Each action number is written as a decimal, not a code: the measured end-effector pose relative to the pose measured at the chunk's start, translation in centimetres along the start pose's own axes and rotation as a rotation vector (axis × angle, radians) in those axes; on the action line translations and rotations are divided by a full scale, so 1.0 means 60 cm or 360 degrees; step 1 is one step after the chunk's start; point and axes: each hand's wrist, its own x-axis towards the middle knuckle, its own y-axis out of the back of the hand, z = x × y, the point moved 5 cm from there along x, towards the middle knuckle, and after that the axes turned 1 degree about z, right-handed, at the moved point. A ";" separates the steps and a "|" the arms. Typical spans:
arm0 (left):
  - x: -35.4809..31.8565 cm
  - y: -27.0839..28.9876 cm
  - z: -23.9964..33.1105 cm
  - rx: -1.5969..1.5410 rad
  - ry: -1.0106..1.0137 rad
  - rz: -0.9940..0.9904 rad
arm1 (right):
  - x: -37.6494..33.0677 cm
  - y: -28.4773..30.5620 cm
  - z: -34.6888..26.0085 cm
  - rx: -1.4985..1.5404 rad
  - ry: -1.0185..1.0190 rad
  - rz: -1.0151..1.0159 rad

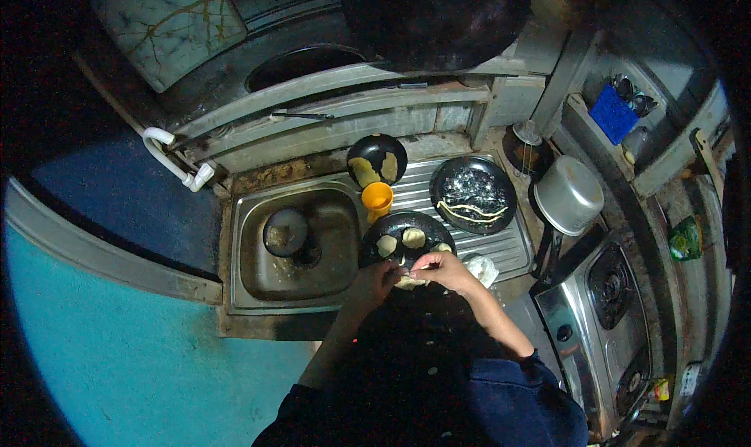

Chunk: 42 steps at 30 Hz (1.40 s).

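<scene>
Both my hands meet over the near rim of a dark round plate on the steel drainboard. My left hand and my right hand pinch a pale piece of dough between their fingertips. On the plate lie several pale folded dough pieces. An orange cup stands just behind the plate.
A steel sink with a small round bowl is to the left. Behind are a dark bowl with yellow pieces, a dark plate with pale strips, an upturned steel pot, and a gas stove on the right.
</scene>
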 end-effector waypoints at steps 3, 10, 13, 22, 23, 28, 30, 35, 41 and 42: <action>0.002 0.002 -0.002 0.0126 -0.0035 0.0024 | 0.000 -0.003 -0.003 -0.0187 0.0132 -0.0005; 0.007 0.030 0.039 0.0228 0.0094 -0.0081 | 0.005 -0.023 0.013 -0.0222 0.0186 -0.0149; 0.002 0.019 0.010 0.0095 0.0045 -0.0019 | 0.003 -0.022 0.002 -0.0285 0.0177 -0.0102; 0.002 -0.010 -0.001 -0.0123 -0.0140 0.0011 | 0.004 -0.009 0.011 -0.0079 -0.0121 -0.0015; 0.002 -0.008 -0.001 -0.0023 -0.0062 -0.0058 | 0.004 -0.007 0.010 -0.0078 -0.0045 0.0018; 0.004 -0.003 0.006 0.0024 0.0045 -0.0209 | 0.000 0.001 0.007 -0.0242 0.0124 0.0176; 0.005 -0.004 0.010 -0.0013 0.0193 -0.0359 | -0.003 0.001 0.007 -0.0391 0.0162 0.0243; 0.002 -0.009 0.003 -0.0153 0.0174 -0.0468 | -0.010 -0.003 -0.015 -0.0790 0.0340 0.0415; -0.003 -0.003 0.001 -0.0258 0.0507 -0.0434 | -0.022 -0.011 -0.049 -0.1344 0.0831 0.0512; -0.003 0.009 0.022 -0.0285 0.0575 -0.0428 | -0.021 -0.010 -0.048 -0.1300 0.0834 0.0497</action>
